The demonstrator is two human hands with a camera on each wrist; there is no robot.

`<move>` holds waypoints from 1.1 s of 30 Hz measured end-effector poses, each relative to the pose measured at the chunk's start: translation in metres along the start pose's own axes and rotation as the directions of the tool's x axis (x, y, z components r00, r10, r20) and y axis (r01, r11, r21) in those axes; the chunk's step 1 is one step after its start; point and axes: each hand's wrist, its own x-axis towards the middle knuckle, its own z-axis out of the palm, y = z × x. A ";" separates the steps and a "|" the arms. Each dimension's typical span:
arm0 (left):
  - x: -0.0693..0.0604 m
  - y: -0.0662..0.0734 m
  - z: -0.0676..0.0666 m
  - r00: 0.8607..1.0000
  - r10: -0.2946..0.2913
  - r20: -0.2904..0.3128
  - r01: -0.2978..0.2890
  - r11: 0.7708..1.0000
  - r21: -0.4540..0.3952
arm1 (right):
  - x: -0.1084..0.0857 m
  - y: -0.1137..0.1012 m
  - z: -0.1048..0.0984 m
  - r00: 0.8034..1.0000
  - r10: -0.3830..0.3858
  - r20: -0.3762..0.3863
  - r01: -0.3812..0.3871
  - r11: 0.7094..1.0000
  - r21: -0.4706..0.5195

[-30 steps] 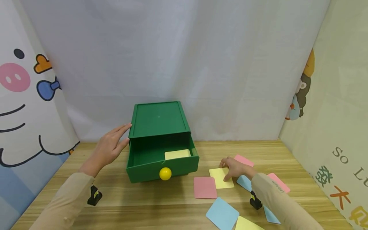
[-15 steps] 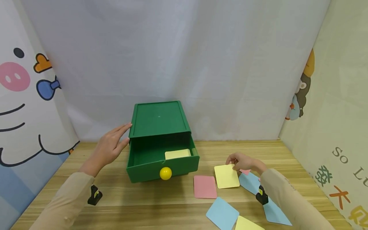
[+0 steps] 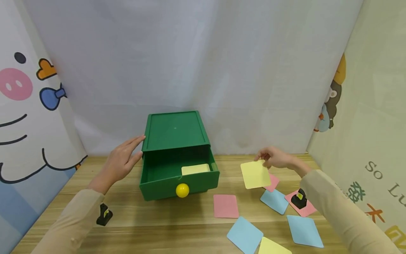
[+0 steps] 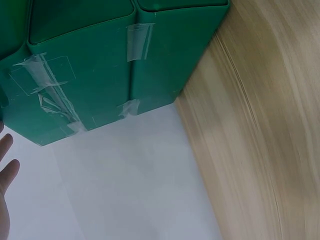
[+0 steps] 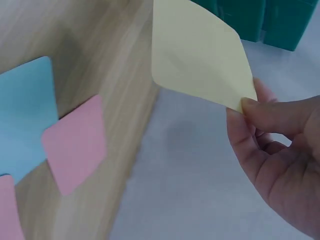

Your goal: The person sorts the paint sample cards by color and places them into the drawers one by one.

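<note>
Fingers (image 3: pixel 134 141) of our left hand (image 3: pixel 118 163) stretched straight to edge of green drawer box (image 3: pixel 175 132), just right of it; pink card (image 3: pixel 226 206) lay between hands; yellow card (image 3: pixel 254 175) hung raised, corner pinched by our right hand (image 3: pixel 275 157).

Soft, diffuse light leaves a faint shadow below the drawer (image 3: pixel 159 189).

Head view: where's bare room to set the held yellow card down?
Bare tabletop lies before the green drawer, between the left sleeve and the leftmost pink card. The drawer's visible floor is bare left of its yellow card. Crowded: lower right, among loose cards.
</note>
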 end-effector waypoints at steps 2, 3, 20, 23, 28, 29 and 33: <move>0.000 0.000 0.000 1.000 0.003 -0.004 -0.003 1.000 0.003 | 0.002 -0.015 -0.008 1.000 -0.025 -0.002 0.025 0.999 -0.028; 0.001 0.000 0.000 1.000 0.003 -0.005 -0.003 1.000 0.006 | 0.004 -0.023 -0.012 0.999 -0.035 -0.004 0.035 0.998 -0.044; 0.001 -0.001 0.002 1.000 0.002 -0.004 -0.002 1.000 0.005 | 0.032 -0.150 -0.034 0.980 -0.174 -0.100 0.159 0.977 -0.143; 0.002 -0.001 0.002 1.000 0.001 0.000 -0.001 1.000 0.005 | 0.039 -0.163 -0.025 0.977 -0.185 -0.102 0.171 0.976 -0.137; 0.002 0.000 0.002 1.000 0.001 -0.002 -0.001 1.000 0.001 | 0.050 -0.178 -0.005 0.968 -0.233 -0.091 0.223 0.968 -0.114; 0.001 0.000 0.002 1.000 0.001 -0.004 -0.001 1.000 -0.001 | 0.052 -0.180 0.000 0.967 -0.240 -0.084 0.231 0.967 -0.106; 0.001 0.001 0.002 1.000 -0.001 -0.002 0.001 1.000 0.001 | 0.061 -0.187 0.019 0.963 -0.267 -0.046 0.261 0.959 -0.111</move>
